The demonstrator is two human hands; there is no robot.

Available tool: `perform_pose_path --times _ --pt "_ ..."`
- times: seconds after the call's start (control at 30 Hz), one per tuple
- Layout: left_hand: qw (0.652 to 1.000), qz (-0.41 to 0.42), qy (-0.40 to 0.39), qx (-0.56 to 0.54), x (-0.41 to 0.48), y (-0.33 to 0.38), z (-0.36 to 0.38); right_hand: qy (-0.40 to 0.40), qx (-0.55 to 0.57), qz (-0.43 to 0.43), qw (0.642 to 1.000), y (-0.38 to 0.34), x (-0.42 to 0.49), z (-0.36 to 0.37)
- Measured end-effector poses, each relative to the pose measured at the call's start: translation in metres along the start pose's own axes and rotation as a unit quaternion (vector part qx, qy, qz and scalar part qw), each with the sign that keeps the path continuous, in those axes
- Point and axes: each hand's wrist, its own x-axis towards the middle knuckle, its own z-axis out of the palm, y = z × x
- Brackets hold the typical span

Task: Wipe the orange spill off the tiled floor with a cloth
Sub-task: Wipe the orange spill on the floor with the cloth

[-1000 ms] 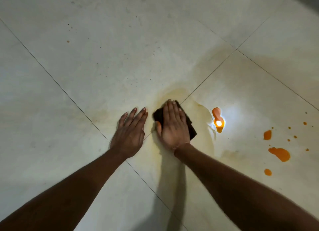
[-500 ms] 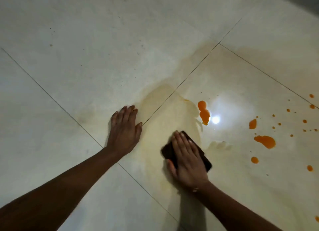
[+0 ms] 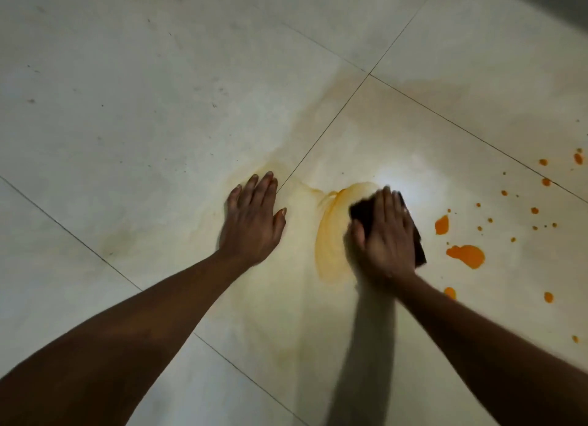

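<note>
On tiled floor [image 3: 133,75] — right hand [image 3: 383,238] presses cloth [image 3: 362,214].

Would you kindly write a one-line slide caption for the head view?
The right hand presses a dark cloth onto an orange smear, left hand flat on the tiled floor, orange drops alongside.

Indoor room, likely home — pale tiled floor [image 3: 159,91]

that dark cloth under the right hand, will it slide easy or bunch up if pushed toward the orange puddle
Probably soft and floppy: the cloth lies flat beneath the right hand. It likely glides easily, since the tile shows a wet orange smear beside it. It may smear rather than lift the puddle once soaked.
</note>
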Motion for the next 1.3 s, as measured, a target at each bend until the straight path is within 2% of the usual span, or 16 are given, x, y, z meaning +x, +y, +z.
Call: perform_pose_path --times 0.03,0.1,0.2,0.27,0.37,0.43,0.53,0.6,0.67,0.73,0.83,0.9,1.03,1.1,1.23,1.3 --pt "1.000 0.001 0.005 -0.001 0.000 -0.001 0.001 0.003 0.004 0.027 1.000 -0.019 0.032 0.000" --pt "1.000 0.000 0.010 -0.007 0.001 -0.002 0.002 -0.007 0.005 -0.019 1.000 -0.064 0.047 0.014" --pt "1.000 -0.001 0.001 -0.011 -0.001 -0.002 -0.001 -0.049 0.014 -0.197 0.979 -0.075 -0.055 0.024" --pt "1.000 -0.005 -0.002 -0.005 -0.001 -0.001 -0.003 -0.070 0.013 -0.235 0.969 -0.030 -0.105 0.009" --pt "1.000 -0.004 0.000 -0.001 -0.001 -0.001 -0.002 -0.029 0.013 -0.114 0.993 0.011 -0.040 0.000" --pt "1.000 -0.002 0.007 0.000 0.000 -0.001 0.001 -0.001 0.012 -0.019 1.000 -0.021 0.028 0.002" --pt "1.000 -0.002 0.008 -0.008 0.000 -0.001 0.002 -0.032 0.009 -0.100 0.994 -0.074 -0.004 0.021" --pt "1.000 -0.002 0.008 -0.002 0.000 -0.002 -0.001 -0.060 0.005 -0.216 0.975 -0.061 -0.080 0.022" --pt "1.000 0.000 0.004 0.006 -0.001 -0.001 -0.002 -0.068 0.018 -0.237 0.969 -0.022 -0.104 0.011" --pt "1.000 -0.002 0.003 0.005 -0.001 0.000 -0.002 -0.031 0.021 -0.161 0.986 0.002 -0.058 0.007" --pt "1.000 0.000 0.011 0.002 -0.001 -0.002 0.002 0.003 0.022 0.015 1.000 -0.037 0.053 0.004" --pt "1.000 0.004 0.020 -0.008 0.000 -0.004 0.005 0.000 0.014 -0.007 1.000 -0.082 0.062 0.020" --pt "1.000 0.008 0.013 0.004 -0.002 -0.005 0.001 -0.059 0.012 -0.221 0.973 -0.058 -0.061 0.020" --pt "1.000 0.003 0.013 0.006 -0.001 -0.003 0.000 -0.034 0.012 -0.199 0.979 -0.005 -0.061 0.008" --pt "1.000 0.003 0.019 0.006 -0.001 -0.003 0.001 0.005 0.005 0.026 1.000 -0.013 0.054 -0.003" --pt "1.000 0.003 0.019 -0.005 0.000 -0.003 0.003 -0.017 -0.004 -0.011 1.000 -0.057 0.054 0.012"
